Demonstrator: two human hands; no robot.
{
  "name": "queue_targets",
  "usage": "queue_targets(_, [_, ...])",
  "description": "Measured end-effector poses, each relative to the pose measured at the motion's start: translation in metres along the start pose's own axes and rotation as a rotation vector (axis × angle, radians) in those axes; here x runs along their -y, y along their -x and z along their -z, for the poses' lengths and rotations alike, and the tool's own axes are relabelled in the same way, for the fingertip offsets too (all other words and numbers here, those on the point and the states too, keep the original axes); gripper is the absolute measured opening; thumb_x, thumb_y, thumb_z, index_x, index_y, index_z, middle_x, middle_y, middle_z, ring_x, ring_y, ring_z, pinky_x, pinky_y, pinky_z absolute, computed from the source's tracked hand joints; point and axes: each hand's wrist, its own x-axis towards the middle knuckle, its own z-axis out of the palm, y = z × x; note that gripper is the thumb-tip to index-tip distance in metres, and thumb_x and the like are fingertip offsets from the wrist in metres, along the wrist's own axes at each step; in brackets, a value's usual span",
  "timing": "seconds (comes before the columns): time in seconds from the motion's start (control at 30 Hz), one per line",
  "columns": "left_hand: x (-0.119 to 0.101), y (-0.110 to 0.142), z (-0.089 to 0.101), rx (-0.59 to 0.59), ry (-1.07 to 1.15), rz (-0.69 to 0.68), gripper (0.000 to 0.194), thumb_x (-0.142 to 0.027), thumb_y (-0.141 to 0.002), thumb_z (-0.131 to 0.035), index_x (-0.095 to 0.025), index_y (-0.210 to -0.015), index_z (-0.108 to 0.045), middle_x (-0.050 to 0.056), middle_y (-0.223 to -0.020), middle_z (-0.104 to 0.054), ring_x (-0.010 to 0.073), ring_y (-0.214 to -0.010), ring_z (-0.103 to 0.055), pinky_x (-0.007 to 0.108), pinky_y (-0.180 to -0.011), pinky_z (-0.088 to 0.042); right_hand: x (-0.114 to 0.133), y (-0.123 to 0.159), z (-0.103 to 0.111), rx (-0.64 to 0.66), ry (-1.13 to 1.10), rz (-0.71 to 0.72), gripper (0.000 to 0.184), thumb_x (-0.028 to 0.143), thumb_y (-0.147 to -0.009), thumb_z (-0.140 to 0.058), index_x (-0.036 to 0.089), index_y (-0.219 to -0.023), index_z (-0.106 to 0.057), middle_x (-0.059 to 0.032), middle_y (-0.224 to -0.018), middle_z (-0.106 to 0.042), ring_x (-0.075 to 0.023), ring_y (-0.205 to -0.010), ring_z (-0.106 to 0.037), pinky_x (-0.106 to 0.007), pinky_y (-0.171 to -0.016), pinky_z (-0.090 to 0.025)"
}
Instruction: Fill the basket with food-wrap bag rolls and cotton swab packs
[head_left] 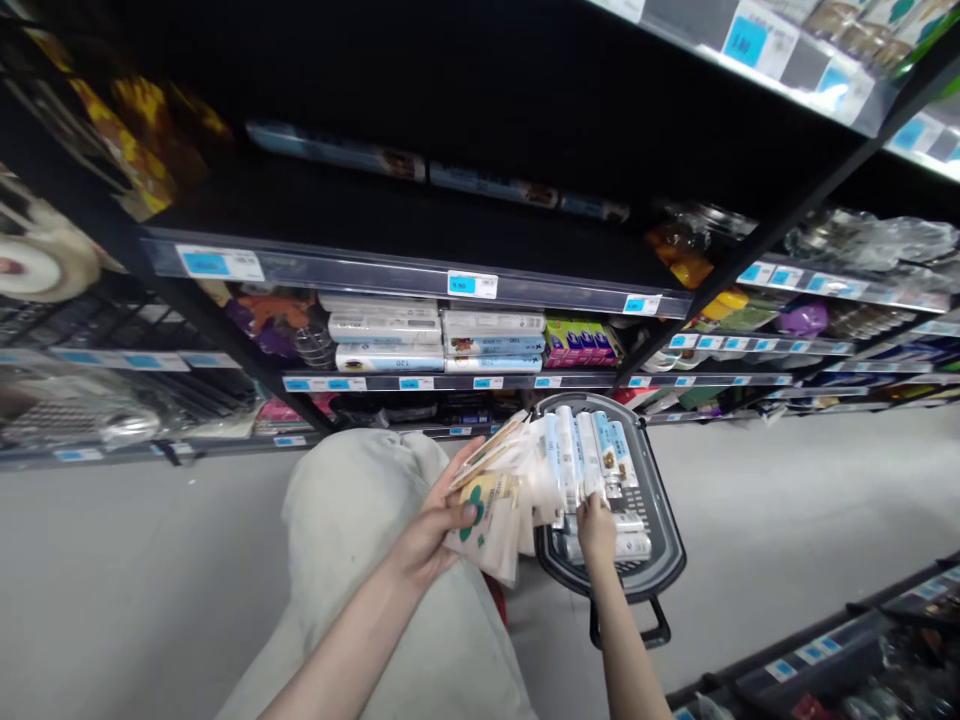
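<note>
My left hand [439, 520] is closed on a fanned stack of flat packets [499, 500], pale ones with a green print on the front one. My right hand [596, 530] grips the lower ends of several white and light-blue packs [589, 455] held upright side by side. Both hands hover over a dark shopping basket [660, 530] standing on the floor, with a few more white packs lying inside it. My knee in pale trousers [360, 520] is below my left forearm.
Black store shelves [420, 275] with blue price tags rise in front, holding stacked white boxes [390, 335] and colourful packs [581, 342]. A grey floor [787, 500] spreads right and left. Another low shelf [862, 660] edges in at the bottom right.
</note>
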Motion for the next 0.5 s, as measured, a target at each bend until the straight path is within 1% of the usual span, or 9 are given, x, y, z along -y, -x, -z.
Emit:
queue_targets(0.07, [0.0, -0.001, 0.0, -0.019, -0.002, -0.005, 0.09, -0.016, -0.051, -0.082, -0.029, -0.131, -0.043, 0.005, -0.13, -0.056, 0.0213, -0.1, -0.064, 0.022, -0.077, -0.053, 0.012, -0.007, -0.019, 0.055, 0.05, 0.016, 0.012, 0.022, -0.087, -0.05, 0.014, -0.093, -0.057, -0.0016, -0.077, -0.058, -0.0136, -0.068, -0.056, -0.027, -0.064, -0.041])
queue_targets(0.17, [0.0, -0.004, 0.0, -0.028, -0.001, 0.007, 0.091, -0.016, -0.051, -0.083, -0.029, -0.132, -0.043, 0.004, -0.129, -0.057, 0.021, -0.099, -0.064, 0.022, -0.077, -0.053, 0.029, -0.018, -0.04, 0.113, 0.106, 0.011, 0.021, 0.03, -0.091, -0.048, 0.013, -0.103, -0.055, -0.0032, -0.09, -0.06, -0.0136, -0.075, -0.058, -0.031, -0.07, -0.047])
queue_targets(0.3, [0.0, -0.009, 0.0, -0.053, 0.022, 0.036, 0.086, -0.014, -0.05, -0.083, -0.028, -0.128, -0.048, 0.003, -0.122, -0.063, 0.0195, -0.094, -0.066, 0.023, -0.077, -0.054, 0.046, -0.037, -0.058, 0.237, 0.125, 0.034, 0.028, 0.037, -0.09, -0.051, 0.014, -0.104, -0.057, -0.0053, -0.097, -0.061, -0.0158, -0.084, -0.06, -0.036, -0.076, -0.05])
queue_targets(0.4, [-0.001, -0.011, 0.0, -0.07, 0.039, 0.04, 0.084, -0.013, -0.049, -0.084, -0.028, -0.125, -0.05, 0.002, -0.116, -0.066, 0.018, -0.088, -0.067, 0.023, -0.074, -0.055, 0.043, -0.057, -0.062, 0.353, 0.097, 0.081, 0.03, 0.04, -0.089, -0.052, 0.014, -0.102, -0.059, -0.0054, -0.098, -0.062, -0.0161, -0.086, -0.06, -0.037, -0.078, -0.05])
queue_targets(0.5, [0.0, -0.011, 0.001, -0.074, 0.033, 0.053, 0.085, -0.014, -0.05, -0.083, -0.029, -0.126, -0.05, 0.001, -0.116, -0.066, 0.0189, -0.09, -0.067, 0.023, -0.076, -0.054, 0.027, -0.078, -0.059, 0.42, 0.08, 0.11, 0.031, 0.04, -0.088, -0.053, 0.015, -0.106, -0.058, -0.0064, -0.106, -0.061, -0.0178, -0.093, -0.059, -0.039, -0.083, -0.049])
